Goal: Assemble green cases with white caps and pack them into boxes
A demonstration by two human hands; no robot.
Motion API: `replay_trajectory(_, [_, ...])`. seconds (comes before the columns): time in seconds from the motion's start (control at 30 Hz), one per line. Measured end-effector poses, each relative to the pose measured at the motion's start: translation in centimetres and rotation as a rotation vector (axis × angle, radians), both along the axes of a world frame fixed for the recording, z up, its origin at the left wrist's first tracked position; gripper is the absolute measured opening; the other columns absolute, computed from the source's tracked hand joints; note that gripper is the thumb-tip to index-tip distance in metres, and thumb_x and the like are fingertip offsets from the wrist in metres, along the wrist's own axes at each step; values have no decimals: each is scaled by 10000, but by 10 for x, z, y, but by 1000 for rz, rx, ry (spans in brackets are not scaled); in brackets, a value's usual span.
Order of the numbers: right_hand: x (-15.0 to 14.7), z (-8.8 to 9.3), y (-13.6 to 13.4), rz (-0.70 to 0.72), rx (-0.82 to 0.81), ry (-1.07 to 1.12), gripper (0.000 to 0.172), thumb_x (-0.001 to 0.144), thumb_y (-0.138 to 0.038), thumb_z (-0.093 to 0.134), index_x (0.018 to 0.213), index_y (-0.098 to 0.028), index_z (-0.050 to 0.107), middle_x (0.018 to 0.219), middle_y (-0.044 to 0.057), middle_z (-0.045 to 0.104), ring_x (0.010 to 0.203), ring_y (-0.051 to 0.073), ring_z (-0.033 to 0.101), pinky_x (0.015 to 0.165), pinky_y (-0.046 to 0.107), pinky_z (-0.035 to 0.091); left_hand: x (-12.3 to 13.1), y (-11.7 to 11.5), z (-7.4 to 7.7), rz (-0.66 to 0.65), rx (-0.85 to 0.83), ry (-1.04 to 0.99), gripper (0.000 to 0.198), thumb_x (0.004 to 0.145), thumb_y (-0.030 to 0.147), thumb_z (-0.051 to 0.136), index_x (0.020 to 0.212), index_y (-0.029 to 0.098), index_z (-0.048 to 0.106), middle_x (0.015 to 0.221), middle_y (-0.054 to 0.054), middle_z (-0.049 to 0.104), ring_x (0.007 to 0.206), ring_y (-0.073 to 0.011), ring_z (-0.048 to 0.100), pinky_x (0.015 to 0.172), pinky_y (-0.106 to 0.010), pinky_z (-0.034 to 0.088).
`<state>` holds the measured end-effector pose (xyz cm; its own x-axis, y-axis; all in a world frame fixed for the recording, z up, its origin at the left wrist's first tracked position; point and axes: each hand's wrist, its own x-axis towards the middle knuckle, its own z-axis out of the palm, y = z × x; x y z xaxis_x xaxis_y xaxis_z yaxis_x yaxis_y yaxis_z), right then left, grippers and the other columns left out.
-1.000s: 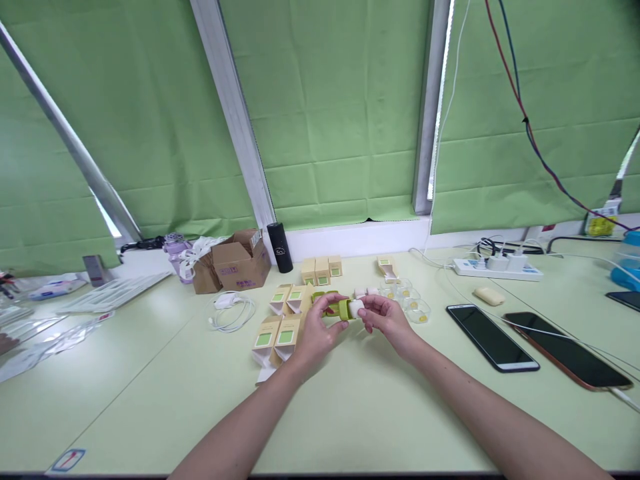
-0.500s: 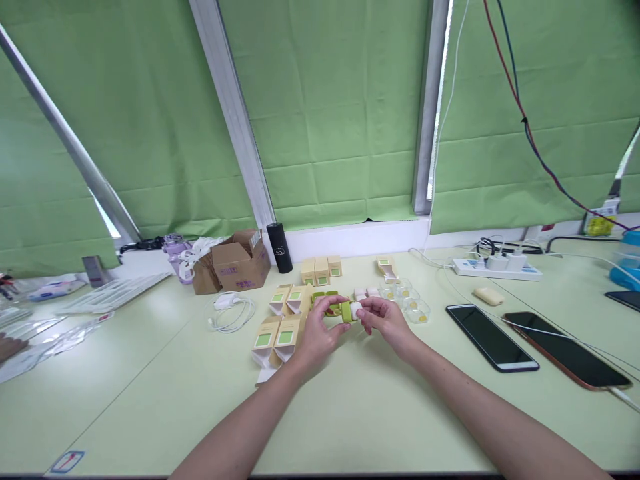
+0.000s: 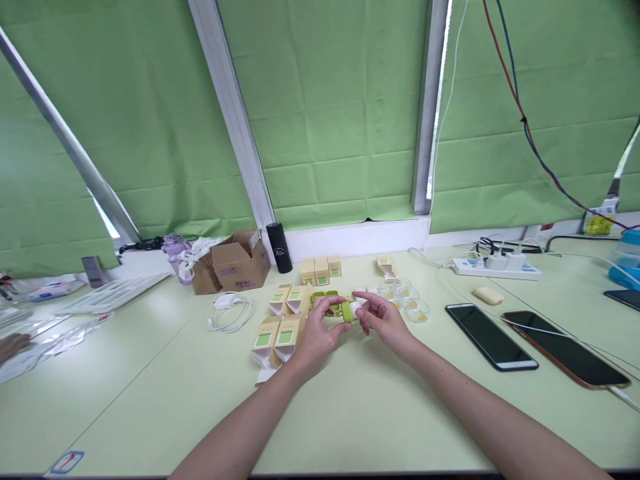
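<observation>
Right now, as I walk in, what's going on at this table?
A person is working on a small green piece with two bare hands. The left hand holds the green piece, and the right hand has its fingers at the white part on its end; whether they grip it is hard to tell. Small cartons with green labels stand by the left hand, and clear round containers lie beyond the right.
</observation>
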<state>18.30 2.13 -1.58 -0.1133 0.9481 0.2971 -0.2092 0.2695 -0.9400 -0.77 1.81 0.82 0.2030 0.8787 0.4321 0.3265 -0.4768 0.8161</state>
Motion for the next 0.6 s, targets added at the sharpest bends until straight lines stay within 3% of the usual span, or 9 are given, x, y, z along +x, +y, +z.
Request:
replay_trajectory(0.2, [1, 4, -2, 3, 0, -30, 542, 787, -592, 799, 1153, -194, 751, 645, -36, 607, 542, 136, 566, 529, 295, 512, 2, -4, 1, 12, 50, 5, 419, 815, 202, 801, 1220, 278, 725, 1249, -66, 640, 1169, -245, 617, 1048, -408, 505])
replay_trajectory(0.37, [-2, 7, -4, -30, 4, 26, 525, 766, -598, 828, 1093, -203, 721, 678, -26, 638, 566, 144, 595, 555, 309, 554, 6, -11, 4, 58, 184, 118, 423, 932, 279, 725, 1351, 309, 674, 1372, -69, 652, 1343, -279, 497, 1150, -472, 439])
replay_trajectory(0.6, [-9, 3, -4, -50, -9, 110, 548, 735, -634, 852, 1034, -202, 695, 745, -2, 665, 626, 161, 633, 585, 337, 602, 6, -14, -3, 112, 401, 217, 425, 967, 293, 685, 1389, 300, 632, 1361, -72, 695, 1282, -300, 583, 1118, -512, 467])
